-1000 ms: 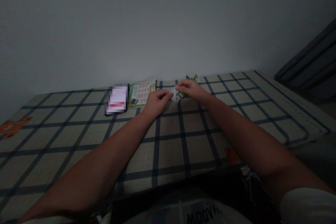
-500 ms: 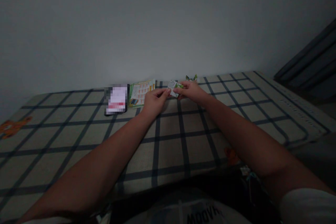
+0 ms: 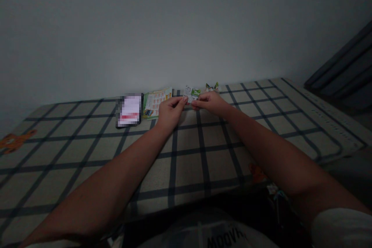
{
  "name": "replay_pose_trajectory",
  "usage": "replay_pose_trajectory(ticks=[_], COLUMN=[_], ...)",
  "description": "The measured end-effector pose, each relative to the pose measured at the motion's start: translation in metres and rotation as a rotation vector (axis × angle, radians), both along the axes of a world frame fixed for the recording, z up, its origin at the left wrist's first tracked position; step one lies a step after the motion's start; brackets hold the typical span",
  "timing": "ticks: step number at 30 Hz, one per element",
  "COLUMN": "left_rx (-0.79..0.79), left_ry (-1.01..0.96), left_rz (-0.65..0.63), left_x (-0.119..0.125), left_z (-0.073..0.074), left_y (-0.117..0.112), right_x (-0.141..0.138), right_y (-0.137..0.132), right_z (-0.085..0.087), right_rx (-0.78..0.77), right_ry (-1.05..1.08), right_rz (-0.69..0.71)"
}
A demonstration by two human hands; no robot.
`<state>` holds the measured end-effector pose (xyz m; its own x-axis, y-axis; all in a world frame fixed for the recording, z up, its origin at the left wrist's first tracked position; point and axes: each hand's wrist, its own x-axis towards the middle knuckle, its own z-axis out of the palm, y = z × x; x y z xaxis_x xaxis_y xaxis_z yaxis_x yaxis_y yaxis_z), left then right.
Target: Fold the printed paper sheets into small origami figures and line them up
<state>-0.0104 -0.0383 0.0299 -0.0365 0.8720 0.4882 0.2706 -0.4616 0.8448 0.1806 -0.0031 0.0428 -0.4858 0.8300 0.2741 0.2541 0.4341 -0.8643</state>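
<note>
A person's bare left hand [image 3: 170, 111] and right hand [image 3: 214, 103] pinch the lower edge of a small white-and-green printed paper piece [image 3: 192, 93] between thumbs and fingers, near the center of the frame. Left of center, a green-and-white printed leaflet [image 3: 157, 102] lies beside a dark-edged rectangular device with a blurred pale screen [image 3: 130, 109]. A small green-and-white crumpled scrap [image 3: 213, 86] sits just beyond the right hand on the cream cloth with dark checked lines [image 3: 188, 170].

Phone screen [image 3: 129, 107] pixelated, held paper [image 3: 190, 93] partly hidden
</note>
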Motion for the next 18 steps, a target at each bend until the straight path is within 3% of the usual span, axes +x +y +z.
replay_pose_trajectory(ticks=[4, 12, 15, 18], left_rx=[-0.013, -0.070, -0.101, -0.135], left_ry=[-0.037, -0.103, -0.051, -0.005], left_rz=[-0.017, -0.052, -0.085, -0.111], left_x=[0.0007, 0.0002, 0.0006, 0.0022], left_z=[0.0008, -0.0056, -0.0065, -0.0075], left_y=[0.0002, 0.0076, 0.0080, 0.0074], right_x=[0.0003, -0.0048, -0.0034, 0.0001], right_y=[0.0013, 0.0051, 0.0058, 0.0065], right_z=[-0.0008, -0.0079, -0.0078, -0.0074], right_rx=[0.093, -0.096, -0.005, 0.197], right_ry=[-0.020, 0.225, 0.226, 0.122], right_rz=[-0.030, -0.030, -0.112, -0.212])
